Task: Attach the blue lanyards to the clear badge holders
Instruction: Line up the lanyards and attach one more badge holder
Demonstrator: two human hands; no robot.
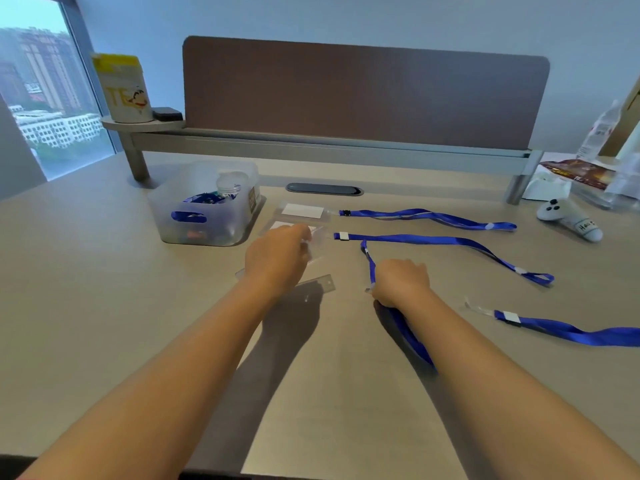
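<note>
A pale beige tabletop (104,289) carries everything here. Toward its back left sits a clear plastic bin (204,206) (blue straps and a bottle inside). Just right of the bin lie two clear badge holders (302,211), each with a white card, one behind the other, and a third badge holder (317,284) lies nearer the front edge. Three blue lanyards rest flat: a far lanyard (429,216), a middle lanyard (450,242) and a near-right lanyard (568,330) running off the edge of view. At the right sit a white controller (568,218), a snack packet (578,173) and a plastic bottle (599,133). A dark oval grommet (323,189) is set into the surface before the brown divider (363,91).
</note>
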